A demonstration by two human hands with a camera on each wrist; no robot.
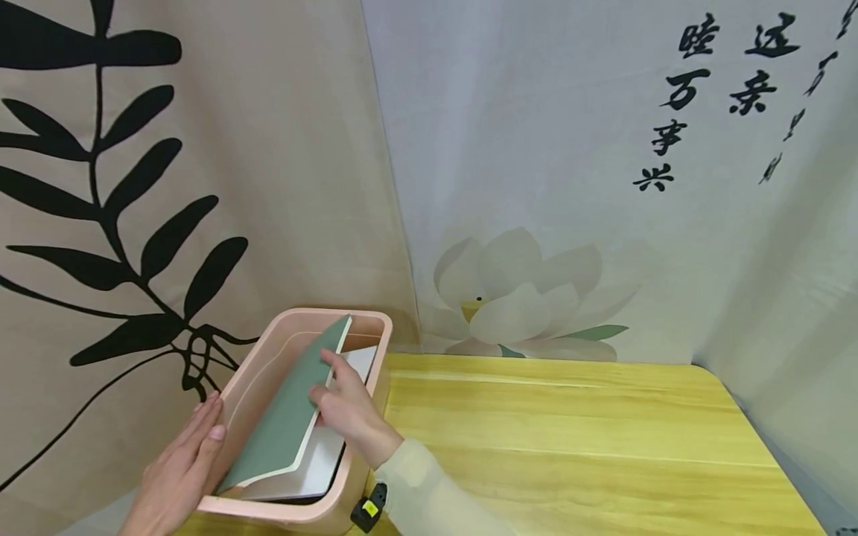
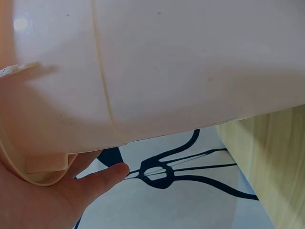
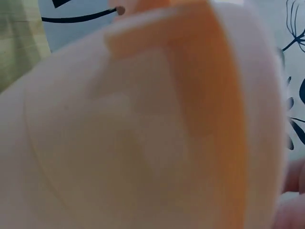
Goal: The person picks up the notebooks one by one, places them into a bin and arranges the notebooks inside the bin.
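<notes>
A pink plastic storage bin [image 1: 268, 509] stands at the left end of the table. Inside it leans a green-covered notebook [image 1: 284, 417], tilted, its white page edges facing right. My right hand [image 1: 351, 409] pinches this notebook by its right edge, between thumb and fingers. Beneath lies a flat item with a pale grey surface [image 1: 325, 465], partly covered by the notebook. Along the bin's left rim my left hand [image 1: 177, 469] rests with straight fingers. The left wrist view has that hand [image 2: 62, 195] at the rim, beside the bin's outer wall [image 2: 157, 71]. Blurred bin wall [image 3: 119, 129] fills most of the right wrist view.
The yellow wooden table [image 1: 570, 439] extends to the right of the bin. Behind it hangs a pale curtain [image 1: 536, 149] with a lotus print and black characters. Another curtain [image 1: 302, 186], with black leaf patterns, hangs close on the left.
</notes>
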